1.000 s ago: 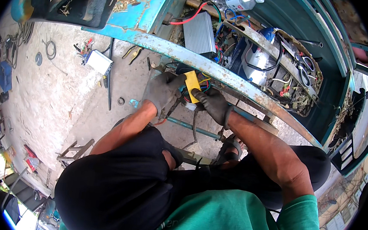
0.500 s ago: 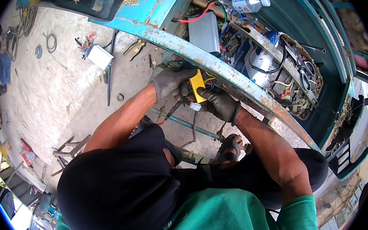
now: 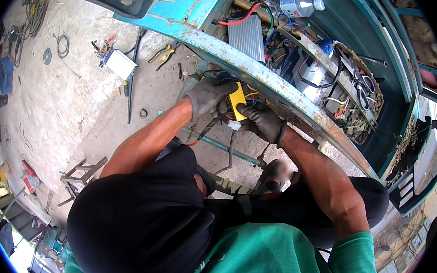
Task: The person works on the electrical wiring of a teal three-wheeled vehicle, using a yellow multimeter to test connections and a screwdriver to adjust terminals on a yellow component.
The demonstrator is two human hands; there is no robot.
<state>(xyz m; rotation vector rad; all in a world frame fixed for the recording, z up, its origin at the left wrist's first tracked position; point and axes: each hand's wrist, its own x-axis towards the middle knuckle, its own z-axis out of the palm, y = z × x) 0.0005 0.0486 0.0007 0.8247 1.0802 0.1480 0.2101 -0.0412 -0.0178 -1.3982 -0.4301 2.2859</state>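
Observation:
My left hand (image 3: pixel 206 96), in a grey work glove, grips a bundle of wires and the left side of a small yellow device (image 3: pixel 239 101). My right hand (image 3: pixel 264 122), also gloved, holds the same yellow device from the right. Coloured wires (image 3: pixel 251 93) run from it up under the rusty blue-green frame rail (image 3: pixel 284 98) of a vehicle. A white connector (image 3: pixel 233 126) hangs just below the device.
Behind the rail lies a compartment with a ribbed silver controller box (image 3: pixel 248 37), cables and a plastic bottle (image 3: pixel 300 6). Pliers (image 3: pixel 164 54), a white box (image 3: pixel 121 64) and loose tools lie on the concrete floor at left. A thin metal bar (image 3: pixel 228 149) runs below my hands.
My view has shifted, so the rail and my hands sit slightly lower and to the right. Both hands keep hold of the yellow device near the rail.

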